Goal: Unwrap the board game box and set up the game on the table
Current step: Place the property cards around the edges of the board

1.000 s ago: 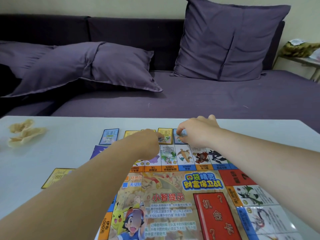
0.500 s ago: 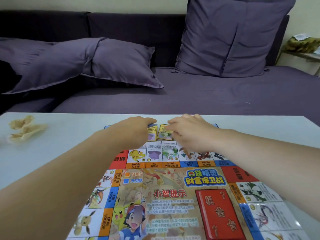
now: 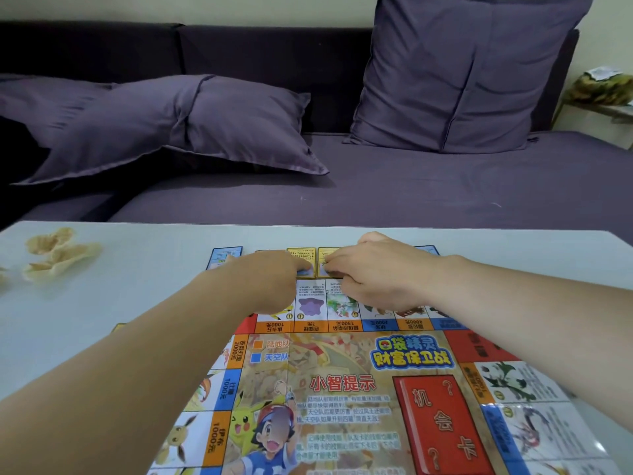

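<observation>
Here, left hand (image 3: 274,281), right hand (image 3: 380,269) fingertips (image 3: 331,266) touch cards (image 3: 300,255).

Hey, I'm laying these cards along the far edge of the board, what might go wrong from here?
1. Your left hand and right hand meet over the two yellow cards; one could easily nudge the other's card crooked.
2. Both forearms reach across the board, which looks like a thin sheet; pulling them back low might drag it out of line with the card row.
</observation>
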